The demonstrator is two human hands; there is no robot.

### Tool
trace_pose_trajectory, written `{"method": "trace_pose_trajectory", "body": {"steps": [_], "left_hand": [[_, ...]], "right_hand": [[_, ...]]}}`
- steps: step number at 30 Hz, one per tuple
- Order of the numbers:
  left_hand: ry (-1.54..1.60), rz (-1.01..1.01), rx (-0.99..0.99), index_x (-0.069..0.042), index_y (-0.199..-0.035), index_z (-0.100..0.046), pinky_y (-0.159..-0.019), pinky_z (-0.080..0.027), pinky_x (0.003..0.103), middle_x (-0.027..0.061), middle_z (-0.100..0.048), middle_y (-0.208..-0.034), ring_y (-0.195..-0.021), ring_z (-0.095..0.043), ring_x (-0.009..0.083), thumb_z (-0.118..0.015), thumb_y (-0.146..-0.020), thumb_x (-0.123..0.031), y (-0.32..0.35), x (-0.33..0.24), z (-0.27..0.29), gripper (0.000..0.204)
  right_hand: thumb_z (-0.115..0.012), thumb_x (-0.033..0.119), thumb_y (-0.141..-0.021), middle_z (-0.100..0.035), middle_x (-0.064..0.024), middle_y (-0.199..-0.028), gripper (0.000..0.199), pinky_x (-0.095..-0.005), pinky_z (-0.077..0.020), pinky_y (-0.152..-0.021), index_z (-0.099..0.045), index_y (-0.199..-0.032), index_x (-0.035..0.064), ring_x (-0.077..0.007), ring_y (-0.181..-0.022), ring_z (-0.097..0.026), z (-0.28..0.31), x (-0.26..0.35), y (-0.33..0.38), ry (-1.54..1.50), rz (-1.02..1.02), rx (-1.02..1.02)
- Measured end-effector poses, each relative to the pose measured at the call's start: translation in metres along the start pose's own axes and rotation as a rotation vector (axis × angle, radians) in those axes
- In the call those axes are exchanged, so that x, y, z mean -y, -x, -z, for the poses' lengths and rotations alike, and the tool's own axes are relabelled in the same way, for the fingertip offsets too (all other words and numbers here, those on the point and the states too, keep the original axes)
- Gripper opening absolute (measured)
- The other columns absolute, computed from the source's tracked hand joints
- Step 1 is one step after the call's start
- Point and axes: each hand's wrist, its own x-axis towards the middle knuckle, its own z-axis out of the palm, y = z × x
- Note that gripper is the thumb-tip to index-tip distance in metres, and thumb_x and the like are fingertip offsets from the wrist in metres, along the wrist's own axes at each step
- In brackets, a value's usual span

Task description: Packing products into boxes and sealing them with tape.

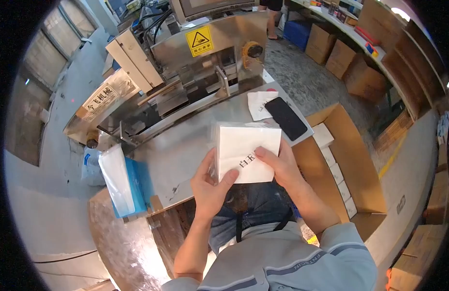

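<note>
A square pack of white paper napkins [248,143] with dark print on its face is held up in front of my body, over the near edge of the metal table. Clear film shows along its top and left side. My left hand [211,182] grips its left lower edge, thumb on the front. From the right, my right hand [281,164] clasps the other side, its thumb pressed on the face near the print. The fingers behind the pack are hidden.
A metal machine [210,63] with a yellow warning label spans the table's far side. A black phone [286,118] lies on a white napkin [257,105]. At left stands a blue box [133,186] with clear bags. An open carton [362,167] at right holds several white packs.
</note>
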Motion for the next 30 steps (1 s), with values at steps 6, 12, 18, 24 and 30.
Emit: {"method": "trace_pose_trajectory", "body": {"steps": [6,12,18,24,30], "left_hand": [[-0.108,0.079,0.034,0.005,-0.139,-0.046,-0.093,-0.05,0.032,0.0167,-0.057,-0.131,-0.115,-0.058,0.0213,-0.072,-0.084,-0.001,0.003,0.014,-0.004,0.061],[-0.186,0.123,-0.116,0.006,-0.131,-0.052,-0.092,-0.052,0.03,0.017,-0.064,-0.119,-0.106,-0.064,0.0222,-0.061,-0.094,-0.002,0.01,0.034,0.031,0.039],[-0.143,0.122,-0.231,0.006,-0.112,-0.062,-0.085,-0.055,0.031,0.0142,-0.068,-0.101,-0.092,-0.067,0.0202,-0.06,-0.097,-0.01,0.029,0.063,0.082,0.022],[-0.21,0.104,-0.197,0.003,-0.106,-0.064,-0.08,-0.055,0.028,0.012,-0.068,-0.099,-0.088,-0.066,0.0179,-0.058,-0.099,-0.013,0.037,0.065,0.088,0.019],[-0.218,0.119,-0.223,0.003,-0.106,-0.065,-0.079,-0.055,0.028,0.012,-0.068,-0.098,-0.086,-0.067,0.0183,-0.06,-0.098,-0.013,0.042,0.068,0.094,0.019]], "right_hand": [[-0.069,0.017,-0.09,-0.064,-0.0109,-0.114,0.047,-0.0303,-0.0514,-0.085,-0.052,-0.128,-0.003,-0.0162,-0.099,-0.062,0.031,-0.011,0.008,-0.106,-0.177,-0.163],[-0.071,0.029,-0.089,-0.068,-0.0117,-0.104,0.051,-0.0342,-0.0553,-0.077,-0.056,-0.122,-0.0073,-0.0201,-0.089,-0.067,0.14,0.041,0.031,-0.112,0.008,-0.553],[-0.071,0.037,-0.088,-0.07,-0.0085,-0.101,0.05,-0.032,-0.0526,-0.072,-0.062,-0.116,-0.0038,-0.0185,-0.085,-0.067,0.381,0.015,0.107,-0.035,-0.093,-1.054],[-0.075,0.035,-0.085,-0.069,-0.0105,-0.105,0.051,-0.0378,-0.0552,-0.076,-0.061,-0.119,-0.0007,-0.0221,-0.092,-0.067,0.446,-0.073,0.157,0.03,-0.396,-1.191],[-0.061,0.032,-0.093,-0.067,-0.012,-0.09,0.032,-0.0436,-0.0553,-0.058,-0.065,-0.104,0.0024,-0.0273,-0.08,-0.067,0.452,-0.159,0.139,0.157,-0.832,-0.748]]}}
